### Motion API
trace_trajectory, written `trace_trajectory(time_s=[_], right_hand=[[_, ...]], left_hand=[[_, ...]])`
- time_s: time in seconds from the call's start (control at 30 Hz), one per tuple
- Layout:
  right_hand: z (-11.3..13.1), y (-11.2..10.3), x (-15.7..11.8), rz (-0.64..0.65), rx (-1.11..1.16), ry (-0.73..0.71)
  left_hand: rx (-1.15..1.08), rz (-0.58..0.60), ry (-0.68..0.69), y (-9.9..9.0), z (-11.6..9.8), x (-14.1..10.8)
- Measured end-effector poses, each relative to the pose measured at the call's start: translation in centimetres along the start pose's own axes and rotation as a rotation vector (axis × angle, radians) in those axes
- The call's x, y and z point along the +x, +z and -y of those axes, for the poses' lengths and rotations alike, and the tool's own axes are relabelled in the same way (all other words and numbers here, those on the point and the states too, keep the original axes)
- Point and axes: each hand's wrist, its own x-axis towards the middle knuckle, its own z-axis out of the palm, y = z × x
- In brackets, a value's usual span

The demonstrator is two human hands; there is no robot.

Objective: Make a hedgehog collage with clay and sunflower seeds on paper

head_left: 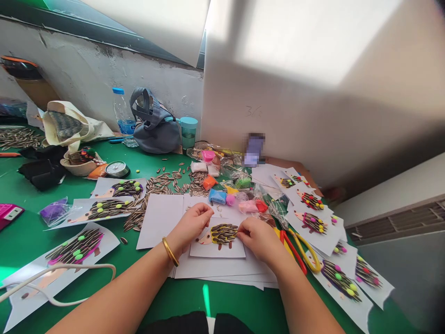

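Note:
In front of me lies a white paper card [200, 251] with a hedgehog picture [224, 234], its back of striped sunflower seeds set in yellow clay. My left hand [195, 223] is over the card's upper left, thumb and fingertips pinched together. What they hold, if anything, is too small to make out. At the right end of the seeds, my right hand [256, 236] has its fingers closed in a pinch by the hedgehog's back. Its fingertips hide whatever may be between them. Under the card is a stack of white paper [222, 271].
Loose sunflower seeds [167, 183] and packets of coloured clay [218, 196] lie beyond the paper. Scissors [295, 250] with red and yellow handles are beside my right wrist. Finished hedgehog cards [342, 278] lie on both sides. A white cable [83, 266] crosses the left. A blue-grey bag [156, 130] stands behind.

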Motion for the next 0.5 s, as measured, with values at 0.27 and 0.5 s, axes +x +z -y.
trace_trajectory(time_s=[0.27, 0.5], right_hand=[[0.23, 0.12, 0.12, 0.009, -0.060, -0.020], [0.30, 0.25, 0.19, 0.012, -0.052, -0.011]], left_hand=[[-0.005, 0.009, -0.004, 0.02, 0.30, 0.19], [-0.052, 0.012, -0.019, 0.16, 0.02, 0.01]])
